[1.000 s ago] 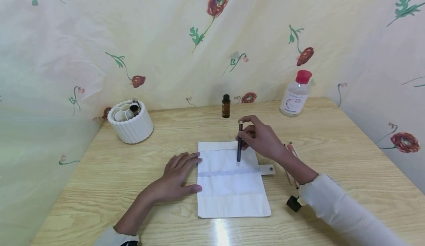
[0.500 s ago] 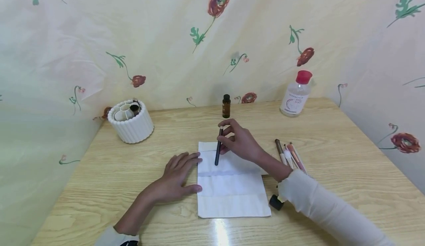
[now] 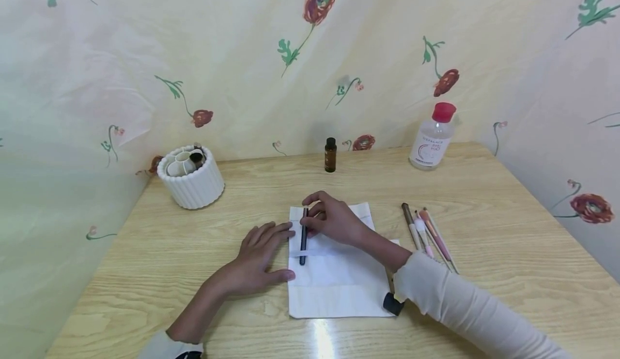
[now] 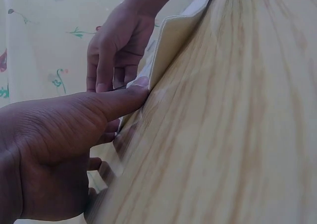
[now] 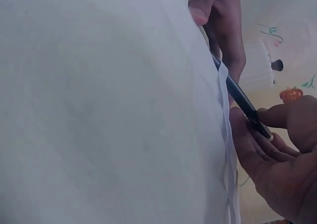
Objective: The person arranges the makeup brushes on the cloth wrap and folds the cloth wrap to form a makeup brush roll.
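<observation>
A white cloth roll (image 3: 339, 298) lies unfolded on the table, with a pale elastic strip (image 3: 319, 252) across its middle. My right hand (image 3: 336, 222) pinches the upper end of a black pencil-like stick (image 3: 303, 243) between thumb and fingers. The stick's lower part passes under the strip near the cloth's left edge; in the right wrist view the strip (image 5: 224, 83) crosses over the stick (image 5: 241, 99). My left hand (image 3: 256, 259) rests flat with spread fingers at the cloth's left edge. Its thumb (image 4: 124, 97) touches that edge in the left wrist view.
Several makeup brushes (image 3: 428, 235) lie right of the cloth. A black-headed brush (image 3: 393, 304) lies by its lower right corner, partly behind my sleeve. A white ribbed holder (image 3: 194, 184), a brown bottle (image 3: 330, 155) and a red-capped bottle (image 3: 432, 138) stand behind.
My right hand has moved left and down with the black stick, from above the cloth to its left side, and the stick's end is now under the strip. My left hand stays put.
</observation>
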{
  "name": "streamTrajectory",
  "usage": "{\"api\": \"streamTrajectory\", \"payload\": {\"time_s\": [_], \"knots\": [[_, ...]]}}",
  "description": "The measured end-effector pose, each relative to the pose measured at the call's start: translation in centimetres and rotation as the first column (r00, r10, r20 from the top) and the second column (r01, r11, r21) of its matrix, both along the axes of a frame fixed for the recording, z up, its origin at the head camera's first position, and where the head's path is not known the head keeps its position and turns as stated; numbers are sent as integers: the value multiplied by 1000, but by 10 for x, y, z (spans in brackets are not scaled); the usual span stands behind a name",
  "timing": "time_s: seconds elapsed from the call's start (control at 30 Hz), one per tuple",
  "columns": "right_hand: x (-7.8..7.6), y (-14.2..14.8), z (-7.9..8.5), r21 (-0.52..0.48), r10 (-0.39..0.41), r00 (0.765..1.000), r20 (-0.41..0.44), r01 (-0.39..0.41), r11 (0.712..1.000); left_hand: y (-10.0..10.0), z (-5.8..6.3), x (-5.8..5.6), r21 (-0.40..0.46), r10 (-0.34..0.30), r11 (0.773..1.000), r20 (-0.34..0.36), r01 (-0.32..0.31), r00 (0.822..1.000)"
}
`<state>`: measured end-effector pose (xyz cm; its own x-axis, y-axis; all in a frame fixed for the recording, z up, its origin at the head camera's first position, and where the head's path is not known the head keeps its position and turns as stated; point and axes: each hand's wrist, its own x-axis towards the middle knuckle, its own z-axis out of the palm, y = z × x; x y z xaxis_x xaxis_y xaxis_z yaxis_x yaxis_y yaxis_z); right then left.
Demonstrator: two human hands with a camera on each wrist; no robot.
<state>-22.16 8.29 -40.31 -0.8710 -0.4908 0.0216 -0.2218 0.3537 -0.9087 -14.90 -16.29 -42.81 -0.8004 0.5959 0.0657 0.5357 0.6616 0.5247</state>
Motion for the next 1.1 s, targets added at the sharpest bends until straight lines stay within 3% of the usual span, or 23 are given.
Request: {"api": "streamTrajectory", "payload": {"time_s": [0.27, 0.57, 0.8, 1.0, 1.1], "knots": [[5, 0, -1, 149, 127, 990, -64, -116, 982, 1, -1, 0, -14, 2, 1000, 4, -2, 1000], [5, 4, 0, 111, 150, 987, 49, -155, 982, 1, 0, -1, -35, 1, 999, 10, -1, 1000], [4, 5, 1, 166, 252, 967, 26, -252, 953, 1, 1, -1, -31, 0, 1000, 6, 0, 1000], [5, 7, -2, 155, 306, 951, 44, -309, 938, 1, 0, -1, -33, 2, 999, 12, -2, 1000], [7, 11, -2, 196, 340, 940, 7, -335, 922, 1, 0, 0, -28, 0, 1000, 12, 1, 1000]]}}
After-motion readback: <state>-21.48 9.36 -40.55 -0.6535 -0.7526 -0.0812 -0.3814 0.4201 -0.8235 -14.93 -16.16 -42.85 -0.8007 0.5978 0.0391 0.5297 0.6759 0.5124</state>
